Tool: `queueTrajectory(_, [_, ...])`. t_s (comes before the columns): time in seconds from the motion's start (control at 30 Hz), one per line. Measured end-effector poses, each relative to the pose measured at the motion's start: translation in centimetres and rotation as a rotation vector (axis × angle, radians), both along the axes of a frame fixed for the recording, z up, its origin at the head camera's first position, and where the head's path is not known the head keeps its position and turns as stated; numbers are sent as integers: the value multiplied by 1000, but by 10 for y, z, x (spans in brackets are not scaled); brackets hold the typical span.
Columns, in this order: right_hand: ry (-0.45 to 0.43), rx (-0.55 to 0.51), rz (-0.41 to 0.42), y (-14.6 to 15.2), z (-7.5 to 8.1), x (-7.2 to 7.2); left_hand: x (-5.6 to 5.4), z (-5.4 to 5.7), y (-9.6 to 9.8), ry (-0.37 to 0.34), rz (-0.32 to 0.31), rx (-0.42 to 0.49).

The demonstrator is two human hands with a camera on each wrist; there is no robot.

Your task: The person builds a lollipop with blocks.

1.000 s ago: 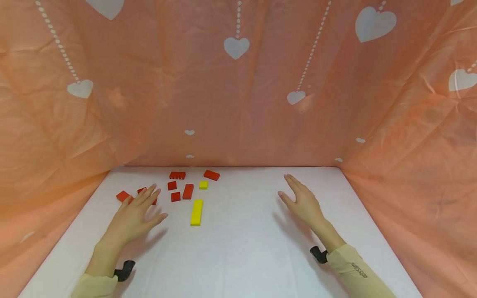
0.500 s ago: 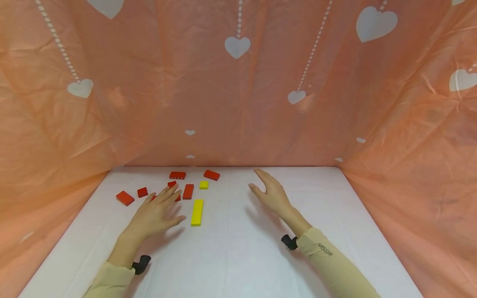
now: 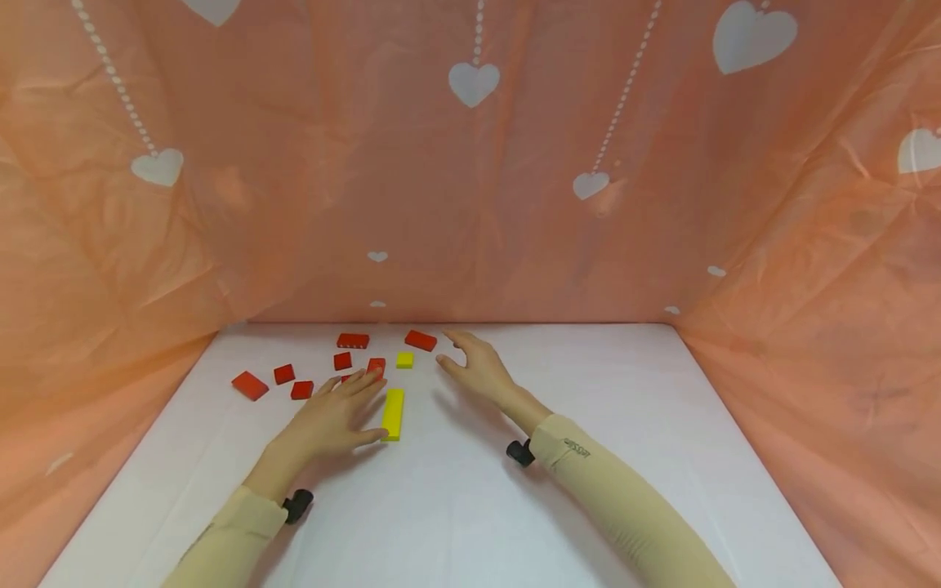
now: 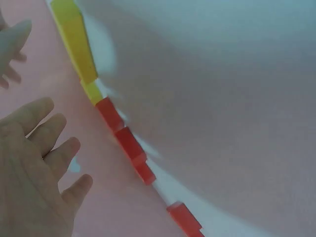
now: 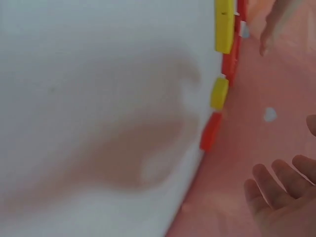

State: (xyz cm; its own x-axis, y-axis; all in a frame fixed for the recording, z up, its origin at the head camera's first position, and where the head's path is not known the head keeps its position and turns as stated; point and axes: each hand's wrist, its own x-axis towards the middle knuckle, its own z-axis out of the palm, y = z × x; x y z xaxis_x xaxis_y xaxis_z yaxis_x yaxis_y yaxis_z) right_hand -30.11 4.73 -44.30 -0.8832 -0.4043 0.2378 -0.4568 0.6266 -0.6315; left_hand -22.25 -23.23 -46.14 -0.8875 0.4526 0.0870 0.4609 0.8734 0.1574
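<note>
My left hand [image 3: 328, 420] hovers above the table with fingers spread, its thumb over the long yellow block [image 3: 394, 412]. Its fingertips overlap a red block [image 3: 376, 366] and partly hide another small red one. In the left wrist view its palm and fingers look relaxed, holding nothing. My right hand [image 3: 481, 371] is held in the air with thumb and fingers apart, just right of a red rectangular block [image 3: 421, 340] and the small yellow block [image 3: 404, 360]. Nothing is in its grasp in the right wrist view, where the small yellow block [image 5: 219, 93] also shows.
Further left lie more red blocks: a dotted one [image 3: 353, 340], a small one [image 3: 342, 360], another small one [image 3: 283, 374], one beside the left hand [image 3: 302, 389] and a larger one [image 3: 250, 385]. An orange curtain with hearts [image 3: 470, 204] walls in the white table [image 3: 588, 359].
Both hands have moved inward: the right hand far to the left toward the blocks, the left hand to the right, uncovering red blocks on the left. The blocks stay where they were.
</note>
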Motion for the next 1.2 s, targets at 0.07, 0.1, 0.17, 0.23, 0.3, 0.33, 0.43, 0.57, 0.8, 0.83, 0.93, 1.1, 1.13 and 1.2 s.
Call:
queueTrajectory(0.07, [-12, 24, 23, -9, -2, -4, -3, -1, 2, -21, -15, -16])
queueTrajectory(0.1, [-16, 36, 34, -13, -3, -6, -4, -2, 3, -32, -20, -21])
queueTrajectory(0.17, [-26, 54, 59, -21, -6, -10, -6, -3, 4, -53, -29, -27])
queueTrajectory(0.23, [-38, 60, 80, -28, -8, -14, -7, -3, 5, -68, -37, -31])
queueTrajectory(0.3, [-45, 70, 94, -34, -11, -17, -9, -3, 6, -70, -55, -35])
queueTrajectory(0.33, [-49, 75, 103, -37, -12, -19, -9, -3, 6, -69, -65, -39])
queueTrajectory(0.43, [-54, 105, 112, -44, -17, -25, -11, -4, 6, -66, -92, -54])
queueTrajectory(0.57, [-30, 172, 116, -52, -21, -31, -13, -6, 6, -76, -111, -71])
queueTrajectory(0.8, [23, 238, 120, -57, -27, -42, -18, -9, 8, -73, -129, -77])
queueTrajectory(0.83, [23, 237, 120, -57, -28, -43, -18, -9, 9, -76, -127, -78])
queueTrajectory(0.93, [23, 243, 122, -59, -30, -47, -17, -9, 9, -80, -125, -77])
queueTrajectory(1.1, [30, 255, 125, -62, -32, -51, -17, -9, 10, -88, -119, -75])
queueTrajectory(1.13, [32, 257, 124, -63, -33, -51, -17, -8, 10, -92, -118, -72])
queueTrajectory(1.2, [27, 255, 120, -64, -34, -51, -16, -7, 10, -103, -119, -63])
